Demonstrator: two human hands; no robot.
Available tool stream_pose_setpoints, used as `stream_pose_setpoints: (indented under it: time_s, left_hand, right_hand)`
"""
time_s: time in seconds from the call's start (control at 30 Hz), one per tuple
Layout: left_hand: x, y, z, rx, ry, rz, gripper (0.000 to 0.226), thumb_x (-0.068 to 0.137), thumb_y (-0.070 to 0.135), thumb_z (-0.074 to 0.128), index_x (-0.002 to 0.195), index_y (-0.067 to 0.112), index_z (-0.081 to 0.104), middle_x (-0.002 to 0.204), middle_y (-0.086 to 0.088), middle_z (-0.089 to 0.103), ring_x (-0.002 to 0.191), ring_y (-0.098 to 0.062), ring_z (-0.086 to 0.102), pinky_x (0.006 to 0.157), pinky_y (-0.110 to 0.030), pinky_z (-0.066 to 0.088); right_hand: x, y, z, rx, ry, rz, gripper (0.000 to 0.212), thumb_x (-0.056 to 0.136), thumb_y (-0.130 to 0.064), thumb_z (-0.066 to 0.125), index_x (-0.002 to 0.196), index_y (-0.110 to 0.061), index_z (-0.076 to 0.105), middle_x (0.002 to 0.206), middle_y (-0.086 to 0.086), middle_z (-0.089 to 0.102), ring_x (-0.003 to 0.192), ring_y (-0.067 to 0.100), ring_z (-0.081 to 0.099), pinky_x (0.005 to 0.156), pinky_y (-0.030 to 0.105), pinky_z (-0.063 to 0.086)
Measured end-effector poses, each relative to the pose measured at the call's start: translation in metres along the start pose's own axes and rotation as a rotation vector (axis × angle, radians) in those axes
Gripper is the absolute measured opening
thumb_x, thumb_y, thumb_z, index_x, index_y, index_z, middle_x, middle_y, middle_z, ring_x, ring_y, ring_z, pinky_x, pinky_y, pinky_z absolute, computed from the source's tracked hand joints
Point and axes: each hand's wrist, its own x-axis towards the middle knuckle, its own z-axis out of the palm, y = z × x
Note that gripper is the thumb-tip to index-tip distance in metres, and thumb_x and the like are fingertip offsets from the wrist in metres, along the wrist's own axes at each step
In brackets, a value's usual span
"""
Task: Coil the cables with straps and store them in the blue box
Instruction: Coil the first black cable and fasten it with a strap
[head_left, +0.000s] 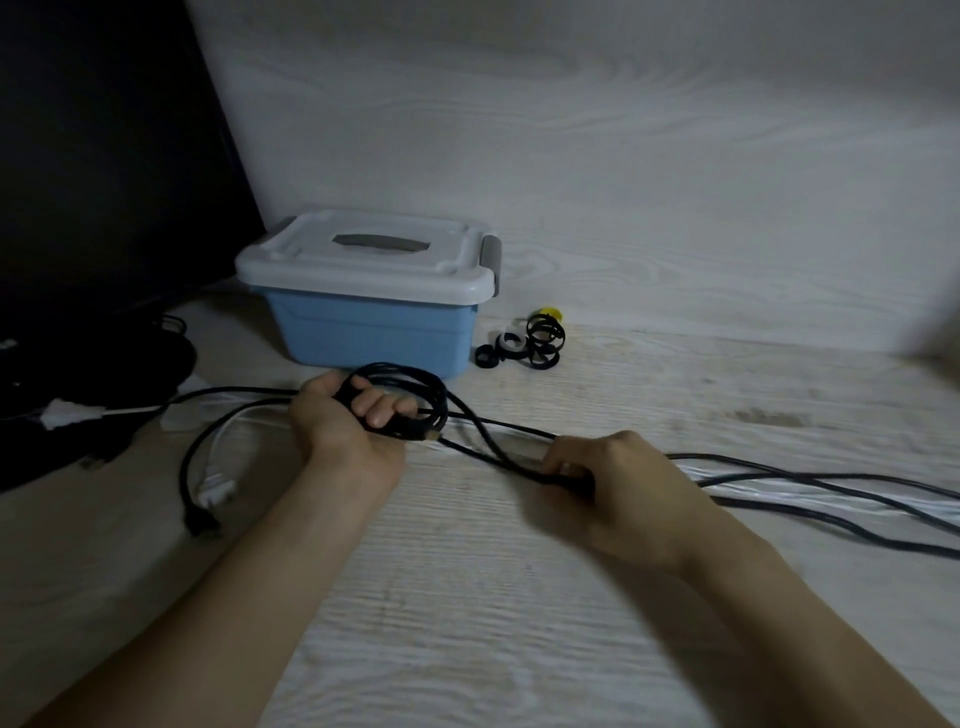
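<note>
Head view: a pale wood-grain desk (519, 623) with a dark panel (104, 156) at far left.
Blue box (374, 332): lid (363, 254) on, contents hidden; it stands just behind the hands.
Black cable (779, 483): runs left to right across the desk, crossing white cables (753, 475).
Left hand (348, 421): palm up, fingers curled round the cable's coil (410, 384).
Right hand (613, 473): pinches the cable's straight run.
Straps (540, 343): loose rolls right of the box.
</note>
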Motion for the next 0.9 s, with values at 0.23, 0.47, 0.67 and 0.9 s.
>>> stream_pose_setpoints:
  time_s: [0.23, 0.47, 0.67, 0.9]
  left_hand:
    - [-0.019, -0.019, 0.009, 0.169, -0.273, 0.086, 0.033, 0.105, 0.026, 0.034, 0.075, 0.016, 0.042, 0.059, 0.003, 0.035, 0.047, -0.011, 0.033, 0.06, -0.026, 0.037]
    - [-0.028, -0.042, -0.003, 0.931, -0.612, 0.548, 0.02, 0.104, 0.024, 0.044, 0.089, 0.01, 0.045, 0.058, 0.008, 0.046, 0.057, -0.014, 0.044, 0.062, -0.033, 0.042]
    - [-0.033, -0.045, -0.014, 1.419, -0.89, 0.469, 0.032, 0.097, 0.044, 0.042, 0.106, 0.022, 0.063, 0.081, 0.014, 0.066, 0.075, -0.004, 0.062, 0.071, -0.028, 0.05]
    - [-0.051, -0.025, 0.003, 1.598, -1.089, 0.153, 0.051, 0.099, 0.05, 0.04, 0.068, 0.012, 0.055, 0.054, 0.006, 0.047, 0.05, -0.01, 0.045, 0.054, -0.027, 0.039]
  right_hand:
    - [0.001, -0.02, 0.008, 0.03, 0.013, -0.198, 0.012, 0.098, -0.033, 0.049, 0.108, -0.036, 0.053, 0.087, -0.011, 0.067, 0.073, 0.013, 0.061, 0.063, 0.032, 0.047]
    - [0.004, -0.032, 0.01, -0.134, 0.203, -0.258, 0.03, 0.102, -0.045, 0.036, 0.11, -0.032, 0.062, 0.091, -0.013, 0.069, 0.074, 0.013, 0.066, 0.053, 0.027, 0.045]
    - [0.003, -0.028, 0.013, -0.063, 0.434, -0.347, 0.02, 0.095, -0.034, 0.064, 0.083, -0.019, 0.071, 0.063, -0.007, 0.061, 0.052, 0.011, 0.051, 0.047, 0.026, 0.039]
    - [0.006, -0.012, -0.009, 0.163, 0.576, -0.33, 0.048, 0.073, -0.051, 0.078, 0.061, -0.007, 0.062, 0.057, -0.003, 0.062, 0.047, 0.007, 0.053, 0.044, 0.02, 0.041]
